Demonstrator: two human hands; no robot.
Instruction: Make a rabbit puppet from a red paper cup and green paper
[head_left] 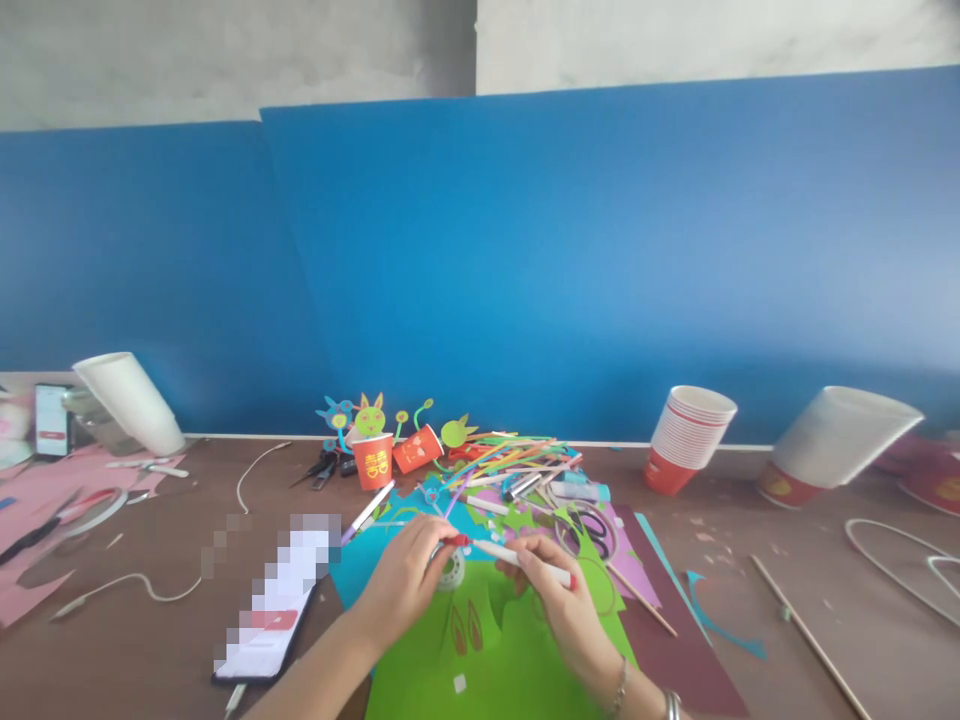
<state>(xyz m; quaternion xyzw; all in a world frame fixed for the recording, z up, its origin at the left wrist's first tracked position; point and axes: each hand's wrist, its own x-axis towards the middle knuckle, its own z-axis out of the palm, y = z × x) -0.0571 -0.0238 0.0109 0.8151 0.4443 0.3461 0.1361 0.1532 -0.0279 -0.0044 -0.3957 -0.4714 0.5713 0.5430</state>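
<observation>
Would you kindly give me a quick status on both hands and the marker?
Left hand pinching the red cap end. Right hand gripping the white marker barrel. Both over green paper. Tape roll beneath, scissors close by.

I see the paper sheet (495,650) lying on the table (150,620) at near centre, both hands over its far edge. Left hand (409,575) sits left of the right hand (559,590), with the marker (517,556) spanning between them and the tape roll (452,570) under the left fingers. Phone (274,600) lies left of the sheet. Behind the hands: scissors (592,530), then the straw pile (502,460), with two decorated cups (394,455) to its left. Cup stack (686,440) leans at far right, a second tilted stack (832,445) beyond it. Skewer (810,635) lies right of the sheet. Panel (600,260) stands behind everything.
</observation>
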